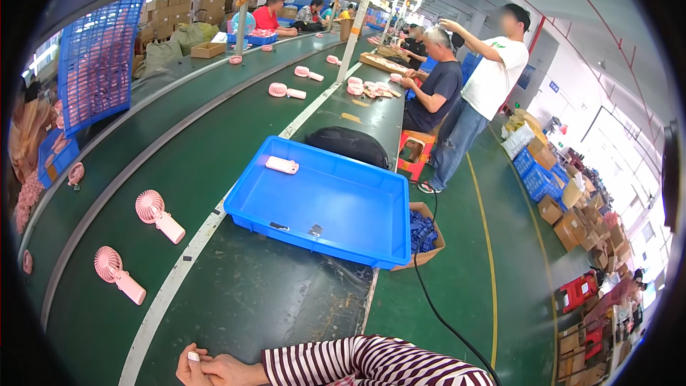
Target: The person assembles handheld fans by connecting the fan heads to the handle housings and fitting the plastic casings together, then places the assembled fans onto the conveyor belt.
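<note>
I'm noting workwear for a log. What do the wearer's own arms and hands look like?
The long right sleeve is striped dark maroon and white. The right hand looks ungloved; a small white finger wrap, perhaps tape, shows near its left side. I can't tell whether any left hand shows.

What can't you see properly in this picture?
In the head view:
- right hand: partly cut off by the lower edge
- black bag: lower part hidden behind the blue tray
- cardboard box: left side hidden by the tray
- distant pink pieces: too small to identify
</note>
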Available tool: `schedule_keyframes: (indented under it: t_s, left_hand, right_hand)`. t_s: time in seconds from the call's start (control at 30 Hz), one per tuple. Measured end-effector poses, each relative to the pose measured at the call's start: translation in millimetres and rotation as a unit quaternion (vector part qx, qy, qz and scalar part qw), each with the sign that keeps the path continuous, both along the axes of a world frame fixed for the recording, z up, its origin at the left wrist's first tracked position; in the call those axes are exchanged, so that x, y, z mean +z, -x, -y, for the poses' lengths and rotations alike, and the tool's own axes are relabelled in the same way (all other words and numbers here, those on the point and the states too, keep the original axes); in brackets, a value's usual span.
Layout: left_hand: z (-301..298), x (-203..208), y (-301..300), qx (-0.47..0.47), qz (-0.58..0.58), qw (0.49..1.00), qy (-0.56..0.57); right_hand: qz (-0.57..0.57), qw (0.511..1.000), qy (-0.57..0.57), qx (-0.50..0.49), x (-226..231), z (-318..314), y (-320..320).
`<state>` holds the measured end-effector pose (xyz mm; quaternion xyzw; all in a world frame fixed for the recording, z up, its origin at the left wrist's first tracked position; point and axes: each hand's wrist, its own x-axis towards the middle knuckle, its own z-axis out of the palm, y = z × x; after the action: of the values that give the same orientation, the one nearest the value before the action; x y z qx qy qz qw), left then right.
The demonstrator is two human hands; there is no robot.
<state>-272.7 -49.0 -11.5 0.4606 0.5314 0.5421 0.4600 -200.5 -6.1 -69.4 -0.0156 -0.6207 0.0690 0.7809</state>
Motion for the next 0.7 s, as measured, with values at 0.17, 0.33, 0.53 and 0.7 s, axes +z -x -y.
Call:
schedule_keyframes:
  t_s: [0.17, 0.33, 0.53, 0.7]
  left_hand:
    - [0.8, -3.0, 7.3, 0.009, -0.004, 1.0, -0.008]
    - [0.5, -2.5, 5.0, 0.013, -0.002, 1.0, -0.001]
    - [0.4, -0.6, 4.3, 0.01, 0.003, 1.0, -0.003]
    - [0.6, 1.5, 3.6, 0.009, -0.002, 1.0, -0.006]
  right_hand:
    - [0.347, 0.837, 0.413, 0.097, 42.8, 32.6, -29.5]
    - [0.352, 0.833, 0.416, 0.093, 34.2, 32.4, -30.8]
    - [0.342, 0.843, 0.405, 0.093, 35.5, 31.8, -30.4]
    - [0.343, 0.84, 0.408, 0.098, 35.2, 31.9, -30.4]
